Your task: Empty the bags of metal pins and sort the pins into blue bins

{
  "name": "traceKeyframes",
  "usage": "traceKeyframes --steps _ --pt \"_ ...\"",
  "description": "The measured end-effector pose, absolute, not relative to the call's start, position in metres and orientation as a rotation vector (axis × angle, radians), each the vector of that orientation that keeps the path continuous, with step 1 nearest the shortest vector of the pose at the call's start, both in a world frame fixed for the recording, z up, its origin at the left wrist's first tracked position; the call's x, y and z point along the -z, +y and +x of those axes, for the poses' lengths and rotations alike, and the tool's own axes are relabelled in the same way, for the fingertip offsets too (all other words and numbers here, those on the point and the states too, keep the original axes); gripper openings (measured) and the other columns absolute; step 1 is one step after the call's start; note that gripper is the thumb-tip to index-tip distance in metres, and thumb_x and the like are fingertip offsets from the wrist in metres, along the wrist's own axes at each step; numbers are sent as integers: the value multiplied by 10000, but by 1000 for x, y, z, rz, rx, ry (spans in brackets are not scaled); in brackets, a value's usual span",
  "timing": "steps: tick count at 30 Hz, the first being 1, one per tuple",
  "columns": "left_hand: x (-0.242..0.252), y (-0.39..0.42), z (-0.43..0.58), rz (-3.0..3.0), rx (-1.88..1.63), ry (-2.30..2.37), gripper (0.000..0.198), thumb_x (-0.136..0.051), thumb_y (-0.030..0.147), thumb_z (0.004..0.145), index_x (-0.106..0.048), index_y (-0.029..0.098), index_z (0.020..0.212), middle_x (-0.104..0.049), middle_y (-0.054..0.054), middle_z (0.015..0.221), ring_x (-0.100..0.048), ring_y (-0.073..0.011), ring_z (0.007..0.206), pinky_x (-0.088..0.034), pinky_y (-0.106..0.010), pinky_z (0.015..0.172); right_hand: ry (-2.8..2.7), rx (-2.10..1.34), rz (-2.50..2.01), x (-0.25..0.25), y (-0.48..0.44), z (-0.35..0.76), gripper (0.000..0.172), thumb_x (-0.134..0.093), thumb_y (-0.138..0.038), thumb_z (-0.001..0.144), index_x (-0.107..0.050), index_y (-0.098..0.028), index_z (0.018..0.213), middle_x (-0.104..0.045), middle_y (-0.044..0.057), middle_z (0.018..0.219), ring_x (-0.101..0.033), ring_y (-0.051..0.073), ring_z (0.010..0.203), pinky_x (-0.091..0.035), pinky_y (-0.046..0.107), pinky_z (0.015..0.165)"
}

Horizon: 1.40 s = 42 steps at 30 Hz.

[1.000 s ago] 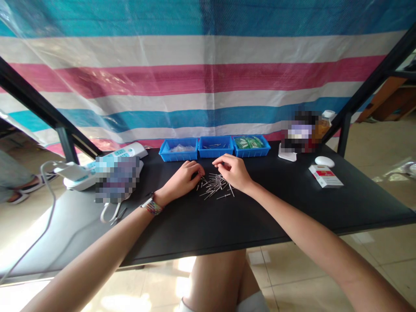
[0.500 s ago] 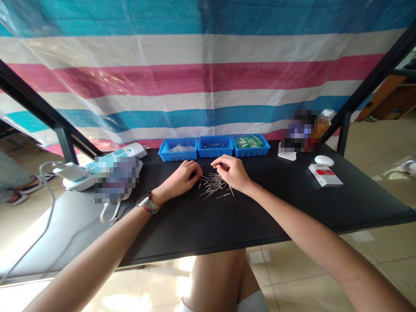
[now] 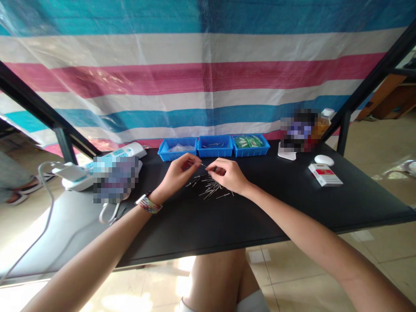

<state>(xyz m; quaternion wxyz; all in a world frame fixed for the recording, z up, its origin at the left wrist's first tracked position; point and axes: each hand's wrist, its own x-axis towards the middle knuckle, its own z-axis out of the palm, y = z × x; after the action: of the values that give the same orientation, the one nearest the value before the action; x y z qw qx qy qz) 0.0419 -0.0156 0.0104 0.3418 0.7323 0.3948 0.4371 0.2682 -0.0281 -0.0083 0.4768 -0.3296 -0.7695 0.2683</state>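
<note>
My left hand [image 3: 179, 172] is closed in a pinch on a thin metal blind rivet [image 3: 203, 164], held just above the table in front of the bins. The fingertips of my right hand [image 3: 229, 174] are pinched together at the rivet's other end; they partly hide it. Below both hands lies a loose pile of blind rivets [image 3: 211, 189], with a few strays to its left, under my left hand. Behind stand three blue bins: the left bin [image 3: 178, 157] holds clear plastic bags, the middle bin [image 3: 215, 152] a few rivets, the right bin [image 3: 251, 151] green-and-white packets.
On the left of the black table [image 3: 182, 229] lie a power strip [image 3: 134, 150], a blurred-out object and a white cable [image 3: 103, 213]. To the right are a small red-and-white box [image 3: 326, 175], a white rounded object [image 3: 324, 160] and a bottle [image 3: 326, 119]. A striped tarp hangs behind.
My left hand has lifted slightly, and a rivet now shows between its fingertips and my right hand's. My right hand has drawn in a little lower. Several rivets lie spread left of the pile.
</note>
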Motion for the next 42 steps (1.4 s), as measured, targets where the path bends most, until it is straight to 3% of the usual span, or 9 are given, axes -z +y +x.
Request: traceKeyframes --steps 5,9,12,16,19,25,30,34,42 --pt "-15 -21 48 1652 -1124 925 407 -818 561 890 -711 178 975 -800 -103 1070 -752 -260 1038 -593 -389 957 -1881 -729 -829 6 -32 266 102 -695 -135 898 -774 -197 915 -746 33 940 -641 130 675 -507 252 616" --pt "-14 -22 50 1513 -1117 864 389 -866 515 852 -710 178 966 -783 -63 921 -759 -225 893 -610 -369 879 -1928 -721 -772 1 -37 266 131 -665 -113 888 -764 -199 886 -731 28 907 -627 132 668 -503 261 624" --pt "-14 -21 48 1571 -1133 884 409 -879 498 838 -752 173 1053 -755 -41 874 -729 -192 827 -597 -321 809 -1905 -694 -768 -3 -40 267 126 -650 -140 908 -752 -209 884 -711 24 874 -621 142 675 -504 272 630" --pt "-13 -19 46 1616 -1081 844 560 -912 461 808 -751 182 1266 -765 -45 917 -733 -195 861 -599 -318 825 -1801 -666 -814 -3 -40 266 143 -667 -187 921 -758 -223 1024 -702 19 910 -602 131 647 -507 266 613" --pt "-12 -19 46 1597 -1023 828 620 -920 447 804 -736 185 1334 -786 -47 913 -734 -190 835 -594 -314 811 -1831 -642 -799 -2 -40 266 149 -666 -168 913 -768 -227 1004 -699 20 933 -575 120 623 -499 269 610" --pt "-14 -23 46 1631 -1016 935 520 -912 509 796 -814 151 1160 -786 -56 815 -695 -177 716 -547 -285 680 -1846 -630 -785 -1 -40 266 52 -718 -208 918 -754 -225 951 -709 23 937 -574 127 625 -486 283 609" --pt "-17 -26 49 1674 -1007 963 518 -884 570 807 -821 160 1116 -808 -71 865 -699 -187 723 -549 -289 674 -1836 -670 -777 -1 -40 265 31 -701 -216 920 -713 -219 891 -678 18 897 -578 131 644 -481 273 599" --pt "-21 -28 50 1733 -1046 984 488 -761 624 915 -807 167 1080 -789 -64 850 -689 -190 741 -555 -296 691 -1747 -791 -791 0 -37 265 135 -682 -300 948 -633 -230 844 -611 -4 806 -564 131 612 -467 265 556" --pt "-19 -28 46 1922 -1116 941 348 -801 517 912 -737 176 930 -717 -45 853 -650 -182 781 -529 -301 732 -1577 -998 -908 6 -28 270 439 -691 -646 947 -570 -244 817 -554 -27 680 -547 135 511 -440 263 467"
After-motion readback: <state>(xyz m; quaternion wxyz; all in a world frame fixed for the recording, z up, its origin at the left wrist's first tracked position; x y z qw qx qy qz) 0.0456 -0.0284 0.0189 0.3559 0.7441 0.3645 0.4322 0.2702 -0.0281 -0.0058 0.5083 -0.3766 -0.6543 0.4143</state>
